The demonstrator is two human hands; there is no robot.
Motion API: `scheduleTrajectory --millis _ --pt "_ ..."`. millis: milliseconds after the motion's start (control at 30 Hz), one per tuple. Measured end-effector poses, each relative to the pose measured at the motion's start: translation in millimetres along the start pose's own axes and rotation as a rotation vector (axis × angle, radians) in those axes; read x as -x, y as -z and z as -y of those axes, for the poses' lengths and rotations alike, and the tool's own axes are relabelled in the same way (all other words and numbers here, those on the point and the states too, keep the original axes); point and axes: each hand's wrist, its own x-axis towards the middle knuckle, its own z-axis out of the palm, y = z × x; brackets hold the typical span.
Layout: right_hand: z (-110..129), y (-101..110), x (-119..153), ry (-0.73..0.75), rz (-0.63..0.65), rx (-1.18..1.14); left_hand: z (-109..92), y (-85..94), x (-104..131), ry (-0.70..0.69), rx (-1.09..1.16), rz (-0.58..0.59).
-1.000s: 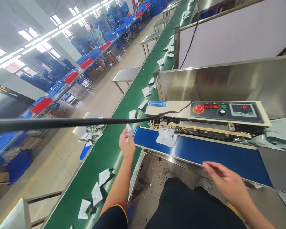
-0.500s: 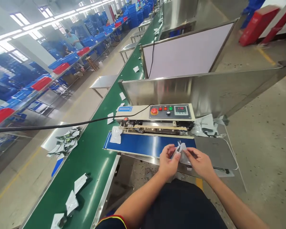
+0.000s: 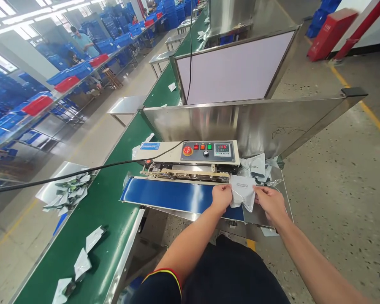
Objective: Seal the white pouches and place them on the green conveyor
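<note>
A white plastic pouch [image 3: 242, 192] is stretched between my two hands, its top edge at the sealing slot of the band sealer [image 3: 190, 153]. My left hand [image 3: 222, 197] pinches the pouch's left edge above the blue belt [image 3: 171, 194]. On the other side, my right hand [image 3: 270, 202] grips the right edge between thumb and fingers, over the grey metal shelf [image 3: 259, 217]. The sealer's panel has a red stop knob, several buttons and a lit red display. More white pouches [image 3: 258, 164] lie heaped behind my right hand.
A green conveyor [image 3: 114, 223] runs along the left, carrying several white packets [image 3: 82, 264]. Beyond it, a side table [image 3: 47, 192] holds a pile of packets [image 3: 69, 192]. A black cable [image 3: 91, 169] crosses above the conveyor. A steel partition [image 3: 202, 122] stands behind the sealer.
My hands have spread the pouch flat and brought it up to the sealer's slot. The clear-white packet at the belt's left end has gone off the belt. The view has shifted right.
</note>
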Motion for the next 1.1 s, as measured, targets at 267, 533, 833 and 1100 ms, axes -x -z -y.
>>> scheduleTrajectory --millis 267,533,833,1100 --pt "31.7 -13.5 -25.2 0.081 0.161 0.322 -1.3 46.8 5.3 0.020 0.187 -0.130" --pt "84.8 35.8 -104.4 0.576 0.079 1.159 10.7 71.5 56.2 -0.285 0.200 -0.442" --pt "131.2 51.4 -35.8 0.412 0.071 1.025 -29.1 5.8 55.3 -0.688 -0.090 0.042" --pt "77.5 65.9 19.5 0.112 0.329 0.205 -21.9 -26.9 48.3 -0.460 -0.019 0.164"
